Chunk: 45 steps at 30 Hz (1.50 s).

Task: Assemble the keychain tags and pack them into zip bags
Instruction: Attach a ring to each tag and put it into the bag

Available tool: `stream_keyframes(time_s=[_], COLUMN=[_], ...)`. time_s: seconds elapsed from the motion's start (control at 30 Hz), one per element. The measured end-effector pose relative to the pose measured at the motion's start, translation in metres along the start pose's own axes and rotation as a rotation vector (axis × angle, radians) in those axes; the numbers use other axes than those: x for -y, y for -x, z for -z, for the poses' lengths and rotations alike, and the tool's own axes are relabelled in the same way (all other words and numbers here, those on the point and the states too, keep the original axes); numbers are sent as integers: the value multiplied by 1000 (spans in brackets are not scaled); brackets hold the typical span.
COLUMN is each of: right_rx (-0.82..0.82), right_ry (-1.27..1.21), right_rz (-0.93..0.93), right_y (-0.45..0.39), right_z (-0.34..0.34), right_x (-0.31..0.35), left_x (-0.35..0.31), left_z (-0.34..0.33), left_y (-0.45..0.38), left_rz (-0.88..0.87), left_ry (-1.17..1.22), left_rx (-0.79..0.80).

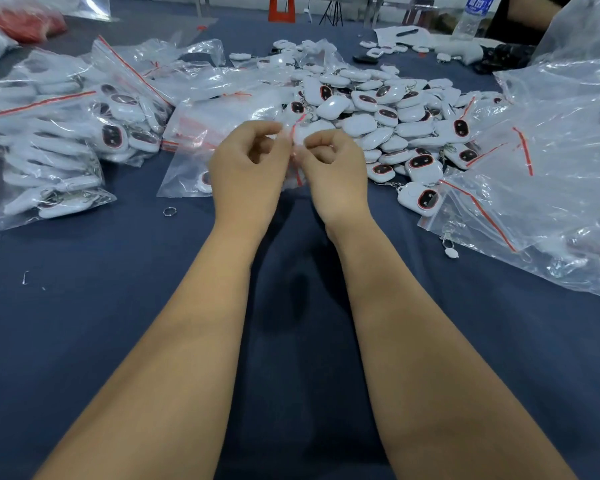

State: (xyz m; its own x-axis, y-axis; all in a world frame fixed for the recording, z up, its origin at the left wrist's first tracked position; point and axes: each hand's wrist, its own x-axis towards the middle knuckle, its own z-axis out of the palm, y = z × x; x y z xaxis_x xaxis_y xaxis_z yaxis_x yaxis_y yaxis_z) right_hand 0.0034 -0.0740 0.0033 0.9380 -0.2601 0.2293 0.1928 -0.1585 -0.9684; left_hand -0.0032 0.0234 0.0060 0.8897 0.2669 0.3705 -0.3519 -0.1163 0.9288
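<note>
My left hand (248, 166) and my right hand (336, 164) meet above the table's middle, both pinching the red-striped top edge of a small clear zip bag (296, 133). A white tag seems to sit inside that bag, mostly hidden by my fingers. Right behind my hands lies a big loose heap of white keychain tags (388, 109) with dark red-rimmed ovals. Another clear zip bag (184, 174) holding one tag lies flat under my left hand.
Filled zip bags of tags (66, 140) are stacked at the left. Large crumpled clear bags (551, 161) cover the right side. A loose metal ring (169, 211) lies on the dark blue cloth (84, 323). A water bottle (471, 15) stands far back right.
</note>
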Motion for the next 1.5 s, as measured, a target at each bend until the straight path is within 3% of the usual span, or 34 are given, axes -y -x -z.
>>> stream_keyframes(time_s=[0.07, 0.13, 0.23, 0.33, 0.4, 0.5, 0.6, 0.7, 0.8, 0.87, 0.97, 1.07, 1.23, 1.4, 1.5], right_rx=[43, 5, -73, -37, 79, 293, 132, -154, -355, -350, -186, -180, -166, -129, -118], right_ry=[140, 217, 72, 160, 380, 644, 540, 737, 885, 925, 1064, 1139, 1032, 899, 836], right_rz=[30, 16, -111, -122, -34, 112, 154, 153, 61, -17, -131, -50, 38, 55, 38], right_y=[-1, -1, -2, -2, 1, 3, 3, -6, -11, -12, -13, -11, -13, -11, -13], right_z=[-1, -1, 2, 1, -2, -6, -3, 15, 35, 43, 43, 37, 39, 38, 41], right_x=[0, 2, 5, 2, 0, -5, 2, 3, -2, -6, -12, -15, -14, -16, -17], left_x=[-6, -9, -9, -7, -8, -6, 0, 9, 13, 10, 8, 9, 11, 16, 9], left_z=[1, 6, 18, 23, 20, 10, -2, -13, -16, -16, -15, -14, -17, -11, -5], left_y=[2, -2, -9, -12, -10, -5, 2, 4, 5, 6, 5, 4, 4, -1, -2], left_rz=[16, 46, 73, 105, 96, 8, -158, -261, -238, -175, -49, 38, 55, 95, 80], left_ry=[156, 286, 404, 444, 424, 272, 23, -341, -417, -332, -293, -378, -440, -500, -381], left_rx=[10, -135, -423, -549, -520, -328, -47, 133, 231, 248, 293, 382, 379, 181, 65])
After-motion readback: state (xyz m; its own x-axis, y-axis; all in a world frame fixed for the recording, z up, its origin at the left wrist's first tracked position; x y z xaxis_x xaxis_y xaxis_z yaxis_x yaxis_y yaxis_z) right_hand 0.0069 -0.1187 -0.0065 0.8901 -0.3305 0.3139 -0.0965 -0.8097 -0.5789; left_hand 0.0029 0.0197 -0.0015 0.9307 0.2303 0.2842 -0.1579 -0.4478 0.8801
